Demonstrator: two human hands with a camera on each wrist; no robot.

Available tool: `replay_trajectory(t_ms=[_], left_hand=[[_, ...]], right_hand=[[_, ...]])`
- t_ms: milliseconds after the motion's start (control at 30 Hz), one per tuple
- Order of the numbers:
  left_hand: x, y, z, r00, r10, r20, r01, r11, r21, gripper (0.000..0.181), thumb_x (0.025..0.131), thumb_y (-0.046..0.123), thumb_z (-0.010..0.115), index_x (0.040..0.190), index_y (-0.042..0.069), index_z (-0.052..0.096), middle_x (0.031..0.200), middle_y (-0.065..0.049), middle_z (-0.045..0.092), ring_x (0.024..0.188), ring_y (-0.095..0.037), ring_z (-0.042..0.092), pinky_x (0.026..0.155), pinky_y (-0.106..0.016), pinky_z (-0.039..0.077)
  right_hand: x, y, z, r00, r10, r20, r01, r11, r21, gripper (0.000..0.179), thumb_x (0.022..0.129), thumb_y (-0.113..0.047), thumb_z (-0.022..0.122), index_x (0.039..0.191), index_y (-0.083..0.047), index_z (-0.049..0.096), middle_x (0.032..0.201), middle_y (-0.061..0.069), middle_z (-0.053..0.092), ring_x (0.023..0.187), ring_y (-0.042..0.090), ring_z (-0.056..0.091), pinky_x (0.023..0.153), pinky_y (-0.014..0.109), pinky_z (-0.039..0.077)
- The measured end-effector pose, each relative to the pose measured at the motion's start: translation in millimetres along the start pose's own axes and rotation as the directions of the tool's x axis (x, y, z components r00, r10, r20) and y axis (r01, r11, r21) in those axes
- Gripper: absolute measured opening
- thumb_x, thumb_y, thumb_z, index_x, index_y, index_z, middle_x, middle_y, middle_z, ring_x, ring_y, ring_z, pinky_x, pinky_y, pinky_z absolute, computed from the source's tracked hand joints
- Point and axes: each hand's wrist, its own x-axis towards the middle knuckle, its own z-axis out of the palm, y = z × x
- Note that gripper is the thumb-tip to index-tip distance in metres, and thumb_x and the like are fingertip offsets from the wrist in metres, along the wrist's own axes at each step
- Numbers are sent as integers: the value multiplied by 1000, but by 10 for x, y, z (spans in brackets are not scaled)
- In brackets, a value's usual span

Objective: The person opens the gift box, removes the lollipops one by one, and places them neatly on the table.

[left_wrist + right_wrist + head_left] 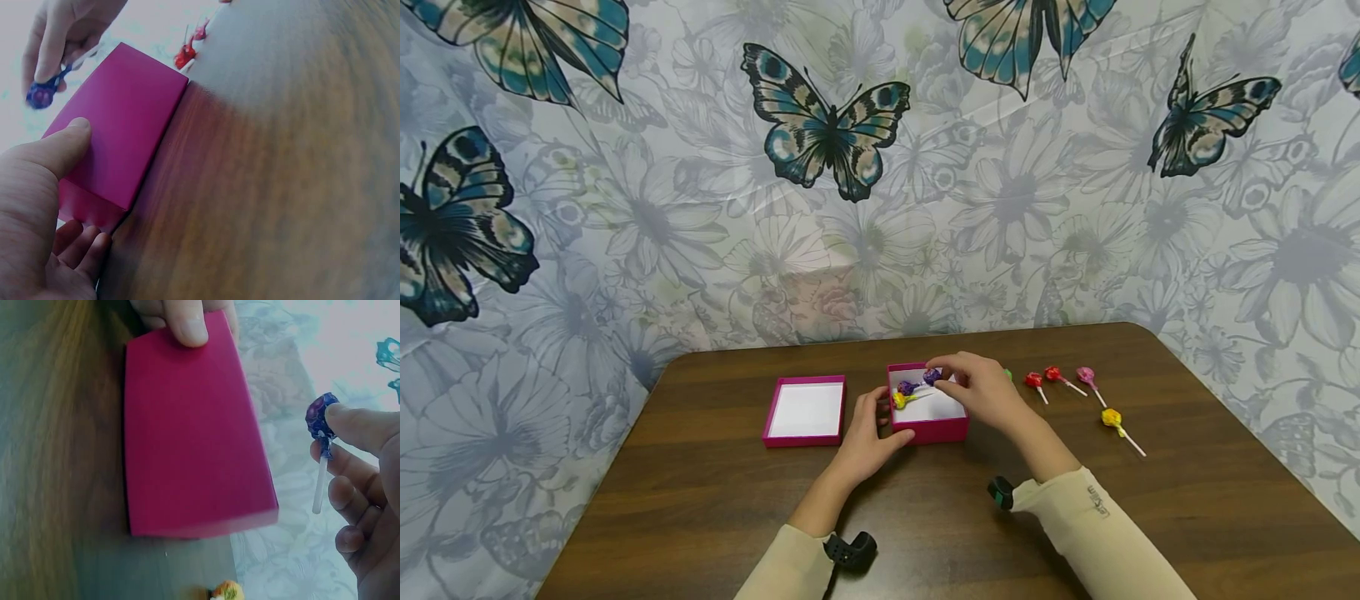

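Note:
My right hand pinches a purple-wrapped lollipop between thumb and fingers, its white stick hanging down in the right wrist view. The hand is above the open magenta box. Inside the box, toward its left side, are another purple lollipop and a yellow lollipop. My left hand holds the box at its near left corner. In the left wrist view its thumb lies on the front wall, with the other fingers bent by the side wall.
Left of the box lies its magenta lid, white inside facing up. On the right of the wooden table are two red lollipops, a pink one and a yellow one. A bit of green shows behind my right hand.

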Motion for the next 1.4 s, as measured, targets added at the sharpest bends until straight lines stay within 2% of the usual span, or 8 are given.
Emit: replay_trajectory(t_ms=[233, 400, 533, 700, 900, 1067, 1400], left_hand=[[-11, -5, -2, 1000, 17, -1, -17, 1000, 3, 82, 88, 30, 77, 151, 8, 29, 140, -17, 40, 127, -28, 50, 106, -44, 50], [-5, -5, 5, 1000, 18, -3, -18, 1000, 2, 83, 87, 28, 78, 151, 7, 29, 140, -16, 41, 127, -27, 50, 106, -43, 50], [-8, 6, 6, 1000, 11, -2, -11, 1000, 0, 83, 87, 29, 78, 150, 8, 30, 140, -16, 41, 127, -27, 50, 107, -43, 50], [-5, 32, -8, 1000, -3, 5, 3, 1000, -1, 82, 87, 30, 78, 150, 9, 30, 141, -15, 41, 128, -27, 50, 107, -45, 50], [-12, 19, -6, 1000, 1, -4, -1, 1000, 4, 82, 87, 29, 78, 150, 9, 30, 140, -15, 41, 127, -27, 51, 107, -44, 50], [-11, 13, 0, 1000, 1, -4, -1, 1000, 0, 82, 87, 30, 78, 150, 9, 31, 141, -15, 40, 128, -27, 50, 107, -44, 49], [-3, 0, 2, 1000, 2, -1, -2, 1000, -1, 81, 87, 31, 77, 150, 10, 30, 141, -15, 40, 129, -27, 49, 108, -44, 49]], right_hand=[[-136, 109, -100, 996, 52, -69, -52, 999, 3, 27, 90, -21, 75, 116, -23, 72, 90, -6, 67, 72, 12, 53, 62, 24, 48], [-269, 213, -194, 992, 77, -95, -72, 996, 49, 28, 90, -20, 75, 117, -23, 71, 91, -4, 67, 69, 14, 55, 54, 24, 47], [-385, 307, -278, 987, 66, -146, -58, 997, 58, 29, 88, -14, 76, 117, -19, 71, 92, -1, 69, 65, 14, 55, 51, 23, 45], [-515, 441, -356, 974, 33, -223, -35, 999, -6, 31, 85, -9, 78, 115, -17, 73, 85, -3, 68, 63, 9, 51, 53, 21, 44], [-647, 563, -429, 961, -16, -278, -5, 997, -75, 30, 83, -6, 80, 111, -17, 74, 78, -6, 64, 66, 1, 48, 55, 18, 40], [-792, 631, -488, 953, 28, -301, -62, 993, -104, 30, 81, -7, 81, 108, -17, 74, 75, -5, 63, 61, 2, 46, 51, 18, 39], [-1048, 727, -548, 944, 147, -296, -190, 974, -123, 28, 83, -10, 80, 109, -16, 73, 80, -2, 67, 66, -3, 50, 54, 18, 44]])
